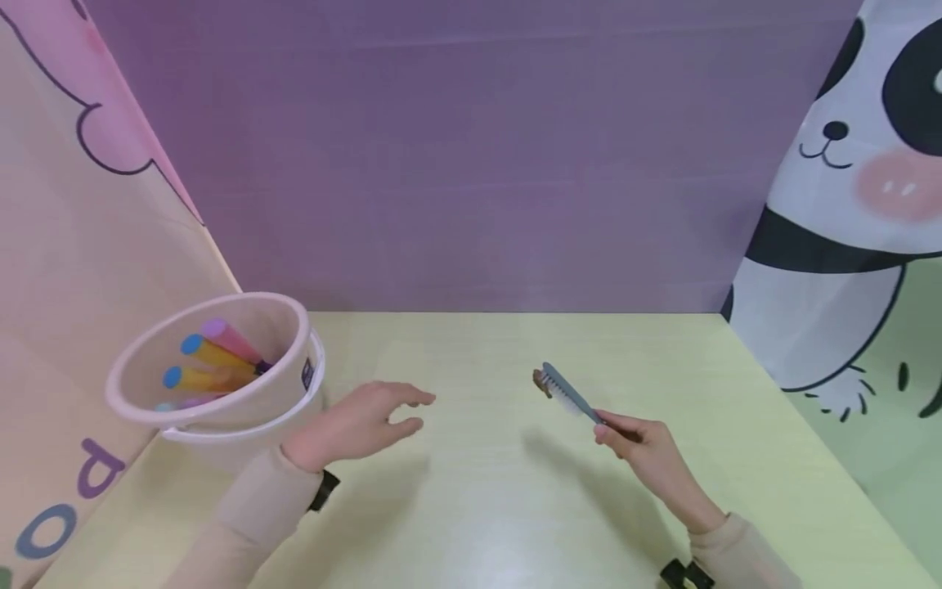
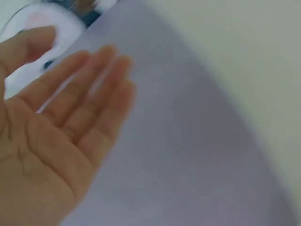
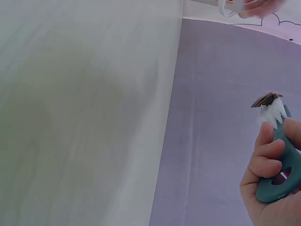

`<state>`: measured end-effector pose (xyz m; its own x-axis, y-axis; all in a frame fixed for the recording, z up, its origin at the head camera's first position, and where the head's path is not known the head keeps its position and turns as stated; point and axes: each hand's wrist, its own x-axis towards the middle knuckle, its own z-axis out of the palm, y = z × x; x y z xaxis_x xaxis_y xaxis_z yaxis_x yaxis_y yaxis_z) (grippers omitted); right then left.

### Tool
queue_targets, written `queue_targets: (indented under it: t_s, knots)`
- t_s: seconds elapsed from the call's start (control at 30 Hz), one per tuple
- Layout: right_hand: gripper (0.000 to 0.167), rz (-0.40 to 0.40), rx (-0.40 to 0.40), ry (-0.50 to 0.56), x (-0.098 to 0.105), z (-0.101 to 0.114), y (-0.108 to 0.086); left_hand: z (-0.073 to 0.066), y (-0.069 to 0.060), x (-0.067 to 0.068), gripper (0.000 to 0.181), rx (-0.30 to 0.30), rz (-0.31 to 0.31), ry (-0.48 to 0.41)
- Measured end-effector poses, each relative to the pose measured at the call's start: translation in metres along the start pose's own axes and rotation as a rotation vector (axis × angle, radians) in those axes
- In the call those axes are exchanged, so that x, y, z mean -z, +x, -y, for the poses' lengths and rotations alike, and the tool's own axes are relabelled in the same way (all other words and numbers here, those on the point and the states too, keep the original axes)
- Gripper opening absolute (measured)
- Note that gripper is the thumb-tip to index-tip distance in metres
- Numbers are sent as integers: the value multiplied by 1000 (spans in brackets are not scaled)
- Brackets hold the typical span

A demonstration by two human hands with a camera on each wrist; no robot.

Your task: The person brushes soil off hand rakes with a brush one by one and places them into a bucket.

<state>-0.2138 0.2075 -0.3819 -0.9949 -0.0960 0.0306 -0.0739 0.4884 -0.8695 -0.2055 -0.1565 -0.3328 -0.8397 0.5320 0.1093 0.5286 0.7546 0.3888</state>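
Observation:
My right hand [image 1: 655, 462] grips the handle of a blue-grey brush [image 1: 570, 390] above the table. White bristles line its underside, and a small brown clump [image 1: 541, 382] of unclear kind sits at the far end of them. The right wrist view shows the fingers [image 3: 265, 167] curled round the brush's handle [image 3: 292, 162], which has a hole near its end. To the left, my left hand [image 1: 361, 421] hovers over the table beside a bucket, holding nothing. Its fingers [image 2: 89, 94] are loosely extended, palm visible in the left wrist view.
A pale pink bucket [image 1: 309, 327] with a white handle stands at the table's left. Inside are several marker-like sticks [image 1: 221, 352] in orange, pink and blue. A purple wall [image 1: 471, 164] backs the pale table [image 1: 471, 507], and a panda-print panel [image 1: 832, 319] borders the right side.

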Motion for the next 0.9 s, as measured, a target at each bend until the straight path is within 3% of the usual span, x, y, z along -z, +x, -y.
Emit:
queue_targets:
  t_s: [0.07,0.17,0.33,0.53,0.73,0.9]
  knots:
    - [43,2,-1,3,0,0,0,8,10,-11,37,23,78,-62]
    - [44,5,-1,4,1,-1,1,18,19,-23,40,104,158,-110]
    - [43,13,-15,11,1,-5,3,23,20,-33,45,220,249,-136]
    - [41,17,-18,2,4,-11,7,21,15,-37,48,231,317,-144]
    - [42,13,14,-44,9,-15,18,19,13,-36,49,237,337,-138]
    - [43,34,-23,-83,13,-20,36,17,14,-34,50,243,347,-134]
